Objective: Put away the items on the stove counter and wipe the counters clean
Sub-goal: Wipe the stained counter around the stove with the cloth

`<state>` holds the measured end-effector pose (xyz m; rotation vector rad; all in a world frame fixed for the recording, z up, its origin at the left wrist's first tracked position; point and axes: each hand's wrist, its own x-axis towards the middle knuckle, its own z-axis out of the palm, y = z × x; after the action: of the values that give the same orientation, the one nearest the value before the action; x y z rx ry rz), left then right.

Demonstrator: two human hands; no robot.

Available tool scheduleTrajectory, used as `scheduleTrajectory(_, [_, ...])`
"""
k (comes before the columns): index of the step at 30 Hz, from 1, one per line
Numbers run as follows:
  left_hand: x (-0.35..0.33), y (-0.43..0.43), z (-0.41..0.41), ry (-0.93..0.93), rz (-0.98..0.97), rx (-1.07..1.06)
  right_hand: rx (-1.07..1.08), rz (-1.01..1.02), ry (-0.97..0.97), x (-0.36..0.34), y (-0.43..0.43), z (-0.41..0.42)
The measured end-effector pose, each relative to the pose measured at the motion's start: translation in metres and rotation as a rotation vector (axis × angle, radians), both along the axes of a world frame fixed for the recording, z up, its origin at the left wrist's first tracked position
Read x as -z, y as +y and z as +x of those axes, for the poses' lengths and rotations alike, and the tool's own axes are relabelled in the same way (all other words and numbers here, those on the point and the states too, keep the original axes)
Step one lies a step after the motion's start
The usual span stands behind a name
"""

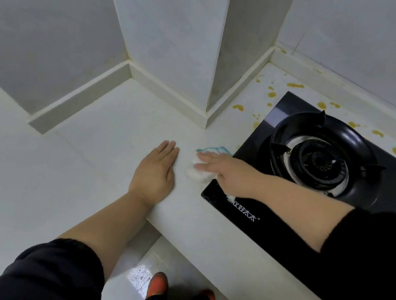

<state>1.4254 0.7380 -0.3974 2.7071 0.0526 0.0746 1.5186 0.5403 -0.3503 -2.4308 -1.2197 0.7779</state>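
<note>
Left hand [156, 169] braced flat-fingered; right hand [218, 171], fingers apparently straight, pressed the cloth [198, 175], best swept firmly toward the stains [272, 94].

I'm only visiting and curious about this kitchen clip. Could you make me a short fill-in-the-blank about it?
The right hand presses a white ___ onto the counter.
The left hand lies ___ on the counter, holding nothing.
The stove is coloured ___.
Missing: cloth; flat; black.
</note>
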Motion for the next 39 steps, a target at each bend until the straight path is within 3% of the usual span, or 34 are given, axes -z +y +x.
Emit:
scheduleTrajectory(3, [0.000,0.000,0.000,-0.011,-0.003,-0.002,0.045,-0.036,0.069,-0.005,0.005,0.036])
scheduleTrajectory(8, [0.000,-0.001,0.001,-0.010,0.014,0.005,0.253,0.094,0.041,-0.003,0.019,0.031])
scheduleTrajectory(14, [0.000,0.000,0.000,-0.008,0.035,0.019,-0.064,0.041,0.042,-0.002,0.019,0.000])
scheduleTrajectory(17, [-0.001,-0.002,0.001,-0.015,0.041,0.020,0.139,-0.024,0.043,-0.011,0.018,0.050])
scheduleTrajectory(21, [-0.001,-0.002,0.003,-0.008,0.084,0.029,0.348,-0.090,-0.172,-0.009,0.020,0.053])
scheduleTrajectory(24, [-0.001,-0.002,0.002,0.004,0.103,0.050,0.169,0.027,-0.220,-0.006,0.016,-0.001])
scheduleTrajectory(28, [-0.001,-0.001,0.003,0.027,0.161,0.080,-0.005,0.004,-0.078,-0.012,0.003,0.001])
scheduleTrajectory(32, [-0.001,0.000,0.009,0.022,0.183,0.133,0.246,-0.014,-0.070,-0.016,0.014,0.032])
scheduleTrajectory(36, [-0.003,-0.007,0.038,-0.059,0.217,0.364,0.676,0.214,-0.162,-0.051,0.010,0.073])
scheduleTrajectory(39, [0.002,-0.016,0.063,-0.080,0.299,0.513,1.008,0.277,-0.144,-0.075,-0.016,0.119])
